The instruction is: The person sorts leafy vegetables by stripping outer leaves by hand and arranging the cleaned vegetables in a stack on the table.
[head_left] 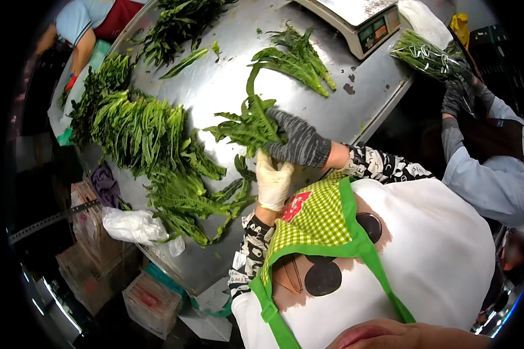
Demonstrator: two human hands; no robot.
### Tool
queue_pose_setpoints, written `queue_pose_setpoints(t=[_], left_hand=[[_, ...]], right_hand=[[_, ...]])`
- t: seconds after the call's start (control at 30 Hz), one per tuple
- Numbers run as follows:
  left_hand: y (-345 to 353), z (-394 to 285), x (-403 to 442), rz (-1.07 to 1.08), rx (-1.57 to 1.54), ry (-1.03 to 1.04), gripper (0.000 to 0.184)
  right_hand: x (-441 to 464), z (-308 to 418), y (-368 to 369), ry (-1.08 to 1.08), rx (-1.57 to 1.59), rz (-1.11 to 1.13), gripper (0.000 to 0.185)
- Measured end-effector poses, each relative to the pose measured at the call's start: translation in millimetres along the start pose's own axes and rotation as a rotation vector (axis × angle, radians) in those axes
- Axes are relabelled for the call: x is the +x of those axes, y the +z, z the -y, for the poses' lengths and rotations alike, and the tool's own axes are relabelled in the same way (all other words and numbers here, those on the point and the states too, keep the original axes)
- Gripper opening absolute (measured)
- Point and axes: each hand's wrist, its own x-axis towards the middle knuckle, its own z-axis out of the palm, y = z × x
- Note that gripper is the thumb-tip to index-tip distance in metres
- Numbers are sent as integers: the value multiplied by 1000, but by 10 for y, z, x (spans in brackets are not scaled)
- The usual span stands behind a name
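A bunch of long-leafed greens (247, 125) is held over the metal table, its leaves pointing up and left. My right hand (303, 139), in a grey knitted glove, wraps round its right side. My left hand (273, 183), in a white glove, pinches the lower end just beneath the right hand. The exact grip of the fingertips is partly hidden. One long leaf (253, 78) sticks up from the bunch. Left of my hands lies a big row of similar greens (142, 131), with loose leaves (183, 198) below it.
A small bunch of greens (300, 58) lies near a weighing scale (375, 29) on the metal table (221, 75). A white plastic bag (134, 225) sits at the near-left edge. To the right, a co-worker's gloved hands (457, 96) hold bagged greens (425, 55). Another person (93, 29) stands far left.
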Motion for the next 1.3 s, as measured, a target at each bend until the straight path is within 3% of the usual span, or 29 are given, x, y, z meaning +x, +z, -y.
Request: queue_pose_setpoints(t=[0.07,0.1,0.17,0.2,0.27,0.3,0.37,0.4,0.47,0.5,0.57,0.63,0.7,0.73,0.77,0.83,0.9,1.03,1.1,1.17,1.3], left_hand=[[70,-140,27,55,-56,-51,52],[38,-202,7,55,80,-121,61],[-8,-91,-33,73,180,-3,63],[-62,-94,-54,55,258,52,60],[-131,-62,-126,-59,396,171,47],[-225,-6,-178,-139,464,154,43],[-463,136,-303,-283,594,120,34],[-612,206,-376,-402,664,169,27],[-824,181,-549,-694,745,157,20],[-903,117,-624,-871,751,94,20],[-1148,211,-718,-1083,683,44,32],[-1236,115,-733,-1125,927,-185,43],[-1272,15,-708,-1088,1036,-476,45],[-1345,78,-726,-1058,1046,-518,45],[-1426,169,-762,-1043,968,-438,44],[-1569,349,-845,-1007,812,-283,42],[-1475,146,-892,-952,134,-134,29],[-1351,-179,-919,-781,-299,229,34],[-1221,-382,-855,-706,-463,256,40],[-1258,-297,-805,-613,-566,214,39],[-1155,-284,-617,-397,-659,187,42]], right_hand=[[13,129,-121,14,17,17,69],[10,128,-143,-118,1,-28,63],[75,87,-222,-74,-52,-83,60],[143,2,-299,-226,-261,-260,54],[308,58,-573,-80,3,-219,42],[356,105,-708,-48,-37,-227,42],[506,-83,-924,-67,-312,-281,47],[562,-91,-973,-162,-772,-329,48],[627,-51,-961,-356,-1236,-386,50],[627,81,-850,-455,-1235,-397,51],[632,81,-518,-427,-986,-251,53],[623,-168,-63,-188,-499,37,57],[652,47,476,119,-403,359,66],[674,126,725,133,-452,451,68],[691,171,939,148,-501,542,70],[693,-16,1350,-24,-658,480,68],[758,-12,1524,11,-733,504,71],[764,-304,1580,-126,-621,371,60],[829,-227,1396,112,-378,464,50],[774,-219,1160,105,-319,484,53],[585,-47,716,-102,-738,272,61]])
